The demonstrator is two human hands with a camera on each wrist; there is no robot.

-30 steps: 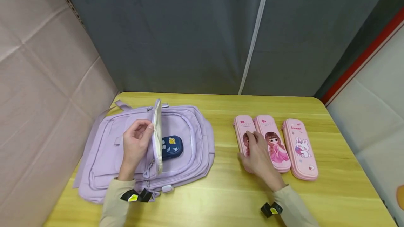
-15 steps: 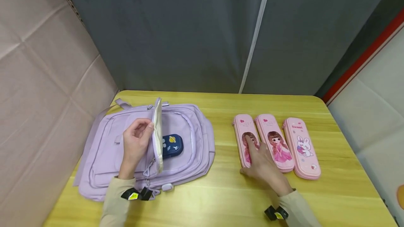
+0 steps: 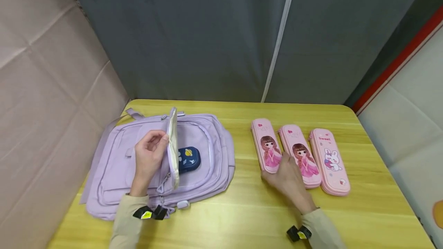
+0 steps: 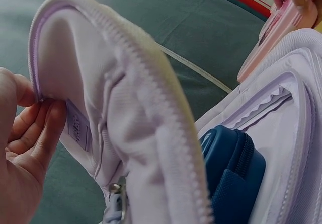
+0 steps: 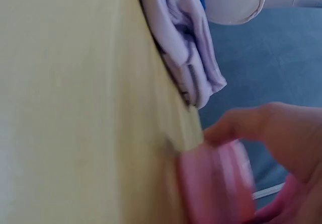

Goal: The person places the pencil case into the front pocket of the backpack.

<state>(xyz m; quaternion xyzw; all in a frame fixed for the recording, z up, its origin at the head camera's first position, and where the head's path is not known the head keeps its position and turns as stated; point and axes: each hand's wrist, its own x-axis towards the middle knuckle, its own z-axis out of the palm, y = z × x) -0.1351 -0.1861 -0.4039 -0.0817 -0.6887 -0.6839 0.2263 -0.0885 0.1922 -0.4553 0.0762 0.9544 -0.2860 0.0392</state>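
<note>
A lilac backpack (image 3: pixel 115 164) lies on the table at left. My left hand (image 3: pixel 149 156) pinches the edge of its front pocket flap (image 3: pixel 173 153) and holds it upright; the left wrist view shows the thumb and fingers (image 4: pixel 37 133) on that edge. Inside the pocket sits a navy pencil case (image 3: pixel 190 159) with a planet print, partly hidden by the flap. My right hand (image 3: pixel 285 176) grips the near end of the leftmost pink pencil case (image 3: pixel 264 137), thumb on its left side. That pink case (image 5: pixel 214 183) is blurred in the right wrist view.
A second pink doll-print pencil case (image 3: pixel 301 156) and a pink rabbit-print one (image 3: pixel 330 162) lie to the right of the gripped case. Wooden tabletop (image 3: pixel 235 218) lies between backpack and cases. A grey curtain (image 3: pixel 207 41) hangs behind.
My right hand has slid from the top of the leftmost pink pencil case to its near end. The case has shifted slightly up and left, apart from its neighbour. My left hand stays put.
</note>
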